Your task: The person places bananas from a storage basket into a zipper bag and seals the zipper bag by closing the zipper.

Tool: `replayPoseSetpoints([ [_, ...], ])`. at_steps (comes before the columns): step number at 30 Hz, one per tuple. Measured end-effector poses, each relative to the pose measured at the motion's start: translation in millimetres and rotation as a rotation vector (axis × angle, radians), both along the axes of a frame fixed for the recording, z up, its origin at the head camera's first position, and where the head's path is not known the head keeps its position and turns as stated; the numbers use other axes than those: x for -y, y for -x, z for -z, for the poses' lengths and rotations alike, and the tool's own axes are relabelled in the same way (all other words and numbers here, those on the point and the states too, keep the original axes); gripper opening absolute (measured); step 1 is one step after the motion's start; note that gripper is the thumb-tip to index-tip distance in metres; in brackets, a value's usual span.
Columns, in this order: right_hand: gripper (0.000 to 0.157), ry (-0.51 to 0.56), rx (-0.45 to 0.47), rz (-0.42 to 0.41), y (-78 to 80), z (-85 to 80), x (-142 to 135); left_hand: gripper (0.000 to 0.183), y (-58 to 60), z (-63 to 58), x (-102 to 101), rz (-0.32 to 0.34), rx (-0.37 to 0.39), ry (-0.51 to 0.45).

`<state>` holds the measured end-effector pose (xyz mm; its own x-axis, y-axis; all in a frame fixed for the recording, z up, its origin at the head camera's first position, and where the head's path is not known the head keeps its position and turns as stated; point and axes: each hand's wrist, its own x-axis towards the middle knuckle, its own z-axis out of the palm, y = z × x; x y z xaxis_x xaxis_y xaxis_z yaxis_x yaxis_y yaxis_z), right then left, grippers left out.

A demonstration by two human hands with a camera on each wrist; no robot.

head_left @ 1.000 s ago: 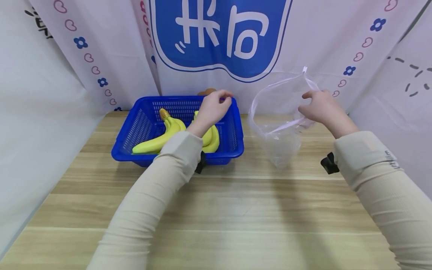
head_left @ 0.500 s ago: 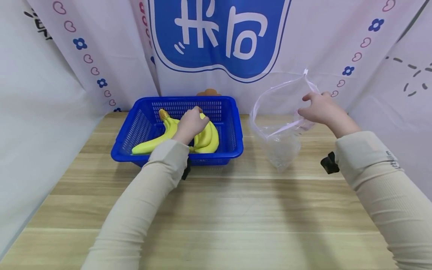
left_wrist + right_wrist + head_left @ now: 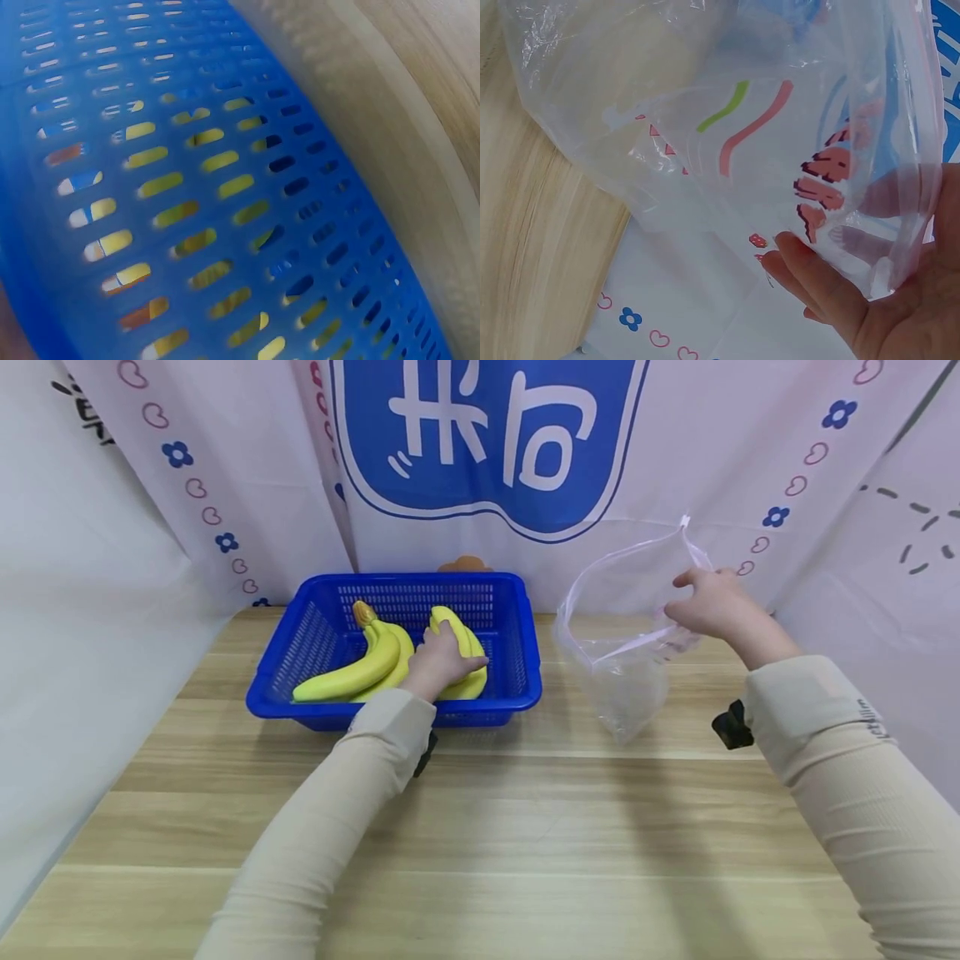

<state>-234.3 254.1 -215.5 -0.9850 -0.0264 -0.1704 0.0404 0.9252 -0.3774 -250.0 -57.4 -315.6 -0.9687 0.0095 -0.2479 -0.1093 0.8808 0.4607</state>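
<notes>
A blue slotted basket (image 3: 528,660) holds two bunches of yellow bananas. My left hand (image 3: 438,662) is down in the basket over the right-hand bunch of bananas (image 3: 471,681), its thumb on one side and its fingers on the other. The other bunch of bananas (image 3: 352,677) lies left of the hand, its brown stem toward the back. In the left wrist view the basket wall (image 3: 225,180) hides the hand, and yellow shows through the slots. My right hand (image 3: 712,602) pinches the rim of a clear zip bag (image 3: 705,142), whose mouth gapes wide.
The wooden table (image 3: 525,843) spreads out in front of the basket and the bag. A white printed cloth (image 3: 247,468) stands as a wall right behind them, with more white cloth at both sides.
My left hand has come from above the basket's right rear side down onto the right-hand bunch of bananas. The right hand keeps its hold on the bag with hardly any movement.
</notes>
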Motion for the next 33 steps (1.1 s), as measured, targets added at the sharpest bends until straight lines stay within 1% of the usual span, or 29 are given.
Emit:
replayPoseSetpoints([
  [3, 0.057, 0.004, 0.009, 0.011, -0.1, 0.4, 0, 0.093, -0.4, 1.7, -2, -0.004, 0.016, 0.001],
  [7, 0.057, 0.005, 0.016, 0.011, 0.2, 1.6, -1, 0.093, -2.3, 1.9, -1, 0.012, 0.034, -0.001],
  [12, 0.061, -0.012, 0.028, 0.001, 1.2, 1.6, -1, 0.102, -4.0, 1.6, 1, 0.063, 0.065, -0.003],
  [17, 0.065, -0.015, 0.03, -0.002, 1.9, 2.4, -1, 0.113, -4.6, 0.6, 4, 0.13, 0.109, 0.038],
  [21, 0.067, -0.011, 0.034, 0.001, 2.4, 4.2, -2, 0.115, -3.9, 0.4, 5, 0.148, 0.143, 0.058],
  [26, 0.067, -0.002, 0.032, -0.001, 2.2, 6.6, -1, 0.102, -1.7, 1.2, 7, 0.122, 0.166, 0.039],
  [30, 0.068, 0.004, 0.032, -0.002, 1.6, 7.3, 0, 0.094, 0.4, 1.6, 9, 0.048, 0.211, -0.029],
  [33, 0.068, 0.008, 0.037, 0.0, 1.3, 7.1, 1, 0.089, 2.1, 1.9, 11, 0.023, 0.231, -0.053],
])
